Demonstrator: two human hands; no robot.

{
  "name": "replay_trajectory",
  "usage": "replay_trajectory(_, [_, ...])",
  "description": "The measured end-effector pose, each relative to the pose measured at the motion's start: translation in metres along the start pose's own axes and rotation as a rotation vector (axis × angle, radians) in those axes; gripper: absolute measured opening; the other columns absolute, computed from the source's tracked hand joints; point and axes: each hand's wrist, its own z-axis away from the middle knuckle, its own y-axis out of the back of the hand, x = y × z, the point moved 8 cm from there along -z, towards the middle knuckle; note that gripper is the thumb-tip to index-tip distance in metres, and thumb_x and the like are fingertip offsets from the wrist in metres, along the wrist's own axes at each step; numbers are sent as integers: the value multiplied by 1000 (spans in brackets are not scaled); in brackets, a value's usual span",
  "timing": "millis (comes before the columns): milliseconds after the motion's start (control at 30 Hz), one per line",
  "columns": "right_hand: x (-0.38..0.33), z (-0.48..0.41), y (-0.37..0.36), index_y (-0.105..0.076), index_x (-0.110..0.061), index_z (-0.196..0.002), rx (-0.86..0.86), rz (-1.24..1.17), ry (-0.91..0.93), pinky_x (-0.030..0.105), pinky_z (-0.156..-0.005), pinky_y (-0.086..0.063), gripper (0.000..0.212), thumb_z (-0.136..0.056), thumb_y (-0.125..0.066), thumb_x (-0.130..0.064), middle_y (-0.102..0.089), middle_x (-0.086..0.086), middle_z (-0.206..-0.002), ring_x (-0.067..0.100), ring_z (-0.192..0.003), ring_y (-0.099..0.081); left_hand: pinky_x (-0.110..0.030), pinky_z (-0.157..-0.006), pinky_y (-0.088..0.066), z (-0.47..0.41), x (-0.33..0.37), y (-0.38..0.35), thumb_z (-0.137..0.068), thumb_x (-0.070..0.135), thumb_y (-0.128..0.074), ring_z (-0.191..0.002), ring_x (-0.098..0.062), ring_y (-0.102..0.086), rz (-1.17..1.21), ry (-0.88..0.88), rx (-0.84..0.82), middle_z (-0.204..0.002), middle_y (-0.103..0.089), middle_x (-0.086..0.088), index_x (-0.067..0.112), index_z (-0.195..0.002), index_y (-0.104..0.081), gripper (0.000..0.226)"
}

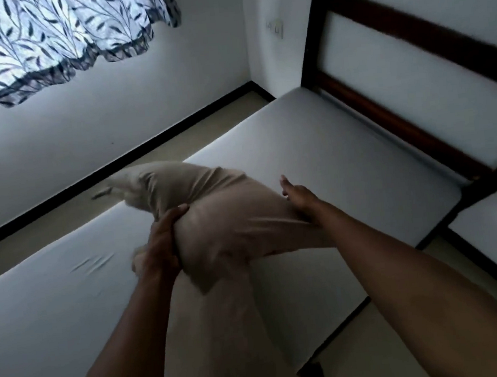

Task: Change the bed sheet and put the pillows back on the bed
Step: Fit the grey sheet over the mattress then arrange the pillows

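Left grip (163, 241) clutches beige pillow (214, 221) above white bed sheet (328, 157); right grip (297, 197) straight-fingered, touching pillow.

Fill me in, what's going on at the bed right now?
A person holds a beige pillow in the air above the bed. The left hand grips one side with curled fingers. The right hand lies against the other side, its fingers seemingly straight. A white sheet is on the bed, mostly smooth with a few creases. No pillow lies on the bed in view.
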Motion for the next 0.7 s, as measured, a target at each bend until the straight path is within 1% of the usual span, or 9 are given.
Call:
replay_trajectory(67, [-7, -6, 27, -56, -15, -141, -49, -86, -38, 42, -113, -38, 101, -81, -30, -93, -52, 7, -147, 30, -132, -52, -53, -98, -53, 4, -10, -27, -80, 26, -77, -110, -38, -66, 2, 68, -45, -117, -70, -24, 6, -115, -70, 41])
replay_trajectory(167, [13, -15, 45, -46, -34, -150, -239, -286, -105, 47, -117, -36, 111, -61, -46, -101, -53, -7, -146, 23, -133, -52, -48, -89, -55, 6, -41, -51, -61, 31, -83, -96, -37, -70, -56, 221, -137, -108, -73, -22, 6, -116, -69, 62])
replay_trajectory(233, [50, -30, 62, -52, -28, -146, -183, -368, -206, 48, -114, -40, 118, -51, -67, -95, -61, -3, -139, 25, -125, -59, -45, -88, -55, 2, -66, -59, -50, 33, -86, -97, -35, -71, -129, 297, -209, -110, -74, -18, 11, -118, -68, 74])
replay_trajectory(300, [76, -35, 84, -57, -14, -140, 14, -447, -222, 44, -104, -49, 106, -56, -86, -72, -68, 8, -127, 28, -111, -66, -44, -88, -54, -2, -88, -64, -58, 28, -86, -103, -34, -70, -184, 344, -264, -115, -73, -13, 18, -118, -67, 64])
replay_trajectory(367, [81, -41, 121, -60, -9, -134, 198, -464, -87, 37, -96, -53, 72, -74, -88, -37, -69, 12, -123, 28, -108, -67, -40, -79, -49, -11, -115, -74, -81, 22, -73, -94, -30, -68, -125, 402, -230, -106, -71, -12, 14, -101, -73, 21])
replay_trajectory(433, [80, -48, 155, -64, -10, -130, 239, -436, 30, 28, -87, -54, 56, -78, -85, -17, -70, 9, -123, 24, -107, -68, -37, -68, -40, -23, -141, -93, -98, 23, -53, -72, -24, -60, -58, 466, -110, -85, -60, -13, 10, -78, -71, 30])
replay_trajectory(500, [74, -60, 183, -67, -9, -127, 202, -350, 119, 15, -80, -53, 53, -77, -84, -8, -72, 7, -121, 22, -109, -69, -34, -66, -37, -36, -166, -126, -95, 36, -55, -67, -25, -53, -40, 517, -8, -79, -53, -12, 11, -83, -68, 30])
replay_trajectory(600, [51, -96, 232, -67, -8, -126, 120, -223, 232, 9, -78, -52, 50, -78, -83, -5, -73, 6, -118, 23, -111, -69, -41, -93, -45, -64, -193, -206, -91, 55, -58, -104, -28, -59, 51, 511, 22, -113, -62, -8, 19, -119, -66, 46])
replay_trajectory(700, [15, -134, 292, -67, -10, -126, 94, -110, 379, 12, -83, -52, 51, -78, -85, -8, -72, 5, -118, 19, -107, -69, -43, -114, -34, -99, -203, -301, -83, 66, -63, -132, -25, -48, 50, 482, 13, -135, -58, 3, 29, -136, -60, 65])
